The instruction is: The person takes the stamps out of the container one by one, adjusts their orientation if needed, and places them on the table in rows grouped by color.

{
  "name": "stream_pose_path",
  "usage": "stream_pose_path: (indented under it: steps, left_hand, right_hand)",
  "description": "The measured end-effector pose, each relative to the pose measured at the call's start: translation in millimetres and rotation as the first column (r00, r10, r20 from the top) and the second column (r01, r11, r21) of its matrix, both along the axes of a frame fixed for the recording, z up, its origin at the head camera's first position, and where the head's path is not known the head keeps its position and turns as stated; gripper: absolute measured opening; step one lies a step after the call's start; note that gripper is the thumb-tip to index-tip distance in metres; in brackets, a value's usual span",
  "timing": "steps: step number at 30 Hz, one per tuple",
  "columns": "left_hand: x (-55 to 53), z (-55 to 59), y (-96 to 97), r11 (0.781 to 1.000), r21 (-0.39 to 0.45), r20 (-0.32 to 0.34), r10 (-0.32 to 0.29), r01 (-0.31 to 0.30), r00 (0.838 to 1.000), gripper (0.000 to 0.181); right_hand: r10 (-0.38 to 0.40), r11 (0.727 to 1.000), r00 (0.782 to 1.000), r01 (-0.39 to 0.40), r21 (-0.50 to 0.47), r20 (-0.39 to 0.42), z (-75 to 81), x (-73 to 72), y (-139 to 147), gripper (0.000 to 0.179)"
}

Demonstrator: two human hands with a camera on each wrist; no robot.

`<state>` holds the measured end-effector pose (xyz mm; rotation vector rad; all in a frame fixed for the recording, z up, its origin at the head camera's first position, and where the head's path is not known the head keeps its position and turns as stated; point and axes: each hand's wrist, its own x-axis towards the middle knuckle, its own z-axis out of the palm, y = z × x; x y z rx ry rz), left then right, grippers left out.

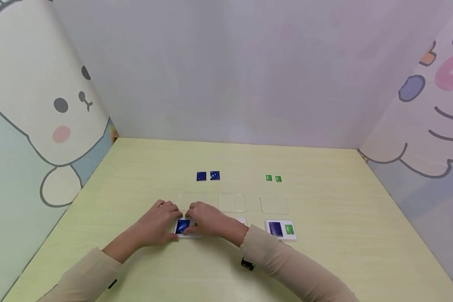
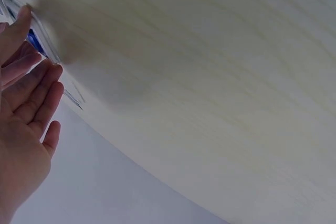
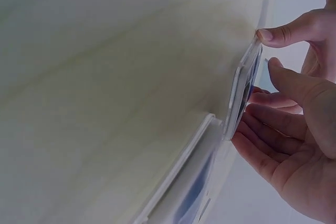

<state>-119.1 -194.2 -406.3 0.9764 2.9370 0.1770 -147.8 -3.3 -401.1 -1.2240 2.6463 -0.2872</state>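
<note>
A flat white case [image 1: 188, 236] with a dark blue picture [image 1: 182, 227] on top lies before me on the table. My left hand [image 1: 156, 222] grips it at the left end, thumb at the near edge and fingers at the far edge. From the other side my right hand [image 1: 207, 219] reaches over the case. In the right wrist view, the fingers [image 3: 257, 150] of that hand touch the case's edge [image 3: 242, 90], while its thumb [image 3: 286, 80] is above the picture. Whether it pinches something small there is hidden.
A second white case [image 1: 243, 220] is mostly covered by the right arm. Farther right is a third case [image 1: 281, 237] with a purple picture and a green card. Clear plates [image 1: 226, 202] lie behind, then blue cards [image 1: 201, 176] and small green cards [image 1: 269, 178].
</note>
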Motion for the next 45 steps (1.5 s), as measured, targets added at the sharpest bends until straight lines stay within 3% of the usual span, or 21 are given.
stream_pose_path:
  steps: [11, 15, 20, 28, 40, 45]
  left_hand:
    - [0.4, -1.8, -0.3, 1.000, 0.004, -0.012, -0.002, 0.002, 1.000, 0.052]
    - [0.0, -1.1, 0.2, 1.000, 0.003, 0.000, 0.006, -0.006, 1.000, 0.053]
    - [-0.5, 0.4, 1.3, 1.000, 0.008, 0.019, 0.006, -0.006, 1.000, 0.054]
    - [-0.2, 0.4, 0.7, 1.000, 0.020, 0.005, 0.011, -0.011, 1.000, 0.053]
    - [0.8, -1.6, 1.7, 1.000, 0.021, 0.004, -0.001, 0.001, 1.000, 0.050]
    - [-0.1, -0.7, 1.3, 1.000, 0.022, 0.003, -0.002, 0.002, 1.000, 0.051]
  right_hand:
    - [0.003, 1.000, 1.000, -0.003, 0.005, -0.005, -4.8, -1.5, -4.4, 0.044]
    - [-0.082, 0.995, 0.994, 0.086, -0.046, 0.070, -5.0, -0.3, -6.4, 0.044]
    - [-0.192, 0.971, 0.963, 0.214, -0.105, 0.187, -3.2, -0.3, -8.7, 0.037]
    - [-0.204, 0.967, 0.965, 0.225, -0.119, 0.164, -5.0, -2.9, -12.8, 0.036]
    - [-0.229, 0.972, 0.971, 0.231, -0.043, 0.063, -7.9, 5.0, -17.6, 0.041]
    - [-0.231, 0.971, 0.971, 0.234, -0.041, 0.060, -6.5, 3.8, -18.2, 0.038]
